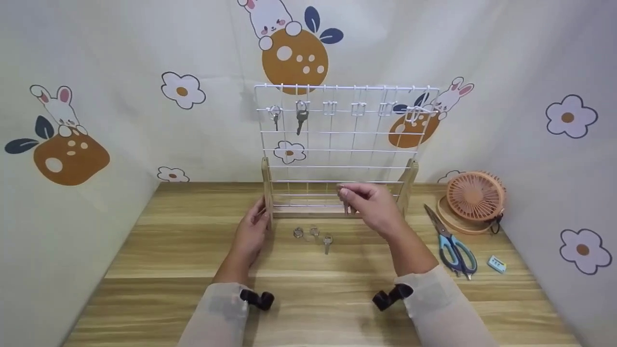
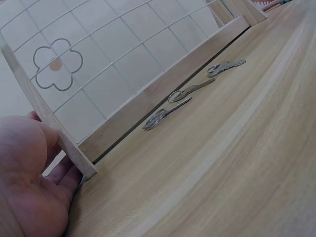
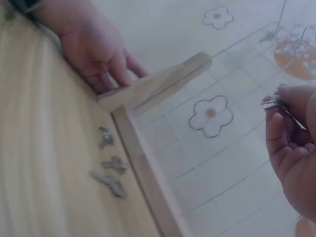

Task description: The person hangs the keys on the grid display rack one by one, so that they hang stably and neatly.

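My left hand (image 1: 249,235) grips the left wooden post (image 2: 35,94) of a white wire grid rack (image 1: 337,166), low down near the tabletop. In front of the rack's lower part, my right hand (image 1: 377,208) pinches a small metal key (image 3: 270,103) between thumb and fingers; its blade points down in the head view. Two keys hang by rings from the rack's upper left hooks, a smaller one (image 1: 276,118) and a larger one (image 1: 302,117). On the table before the rack's base lie a key (image 1: 328,244) and two more ringed keys (image 2: 157,118) (image 2: 192,90).
Several white hooks (image 1: 358,109) line the rack's upper right without keys. To the right stand an orange fan (image 1: 472,195), blue-handled scissors (image 1: 453,248) and a small light-blue item (image 1: 497,264) on the wooden table (image 1: 318,313). Patterned cloth (image 1: 212,130) surrounds the table.
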### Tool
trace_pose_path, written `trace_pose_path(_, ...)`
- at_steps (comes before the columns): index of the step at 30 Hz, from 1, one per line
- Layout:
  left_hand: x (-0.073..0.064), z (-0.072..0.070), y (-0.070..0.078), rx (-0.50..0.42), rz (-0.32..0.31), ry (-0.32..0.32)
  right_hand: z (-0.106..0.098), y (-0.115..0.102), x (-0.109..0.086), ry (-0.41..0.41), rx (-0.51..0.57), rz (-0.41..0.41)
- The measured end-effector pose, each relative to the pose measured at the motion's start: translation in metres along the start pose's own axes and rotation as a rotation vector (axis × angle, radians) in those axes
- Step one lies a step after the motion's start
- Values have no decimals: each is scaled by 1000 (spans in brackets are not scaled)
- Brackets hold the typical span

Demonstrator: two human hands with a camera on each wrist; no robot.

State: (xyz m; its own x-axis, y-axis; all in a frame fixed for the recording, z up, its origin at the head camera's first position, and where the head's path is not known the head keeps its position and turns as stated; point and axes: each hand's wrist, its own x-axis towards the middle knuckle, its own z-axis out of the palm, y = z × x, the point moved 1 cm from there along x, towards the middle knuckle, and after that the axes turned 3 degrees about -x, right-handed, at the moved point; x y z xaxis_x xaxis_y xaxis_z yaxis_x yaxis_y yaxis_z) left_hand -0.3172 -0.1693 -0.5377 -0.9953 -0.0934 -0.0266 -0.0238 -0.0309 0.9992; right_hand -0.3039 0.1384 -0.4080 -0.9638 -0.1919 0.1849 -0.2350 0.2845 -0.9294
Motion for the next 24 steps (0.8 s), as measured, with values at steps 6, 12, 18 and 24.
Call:
trace_pose_path(6,0,0,-2,10,2,5,-10,-41,13,66,44,-60)
trace_pose_path(12,0,-1,-1,9,-6,7,-12,-77,29,123,107,-99)
trace_pose_path(18,0,-2,-1,18,-10,5,-6,-107,45,217,217,-141)
trace_pose_path(24,0,-2,-2,3,3,-17,0,-127,60,333,273,-122)
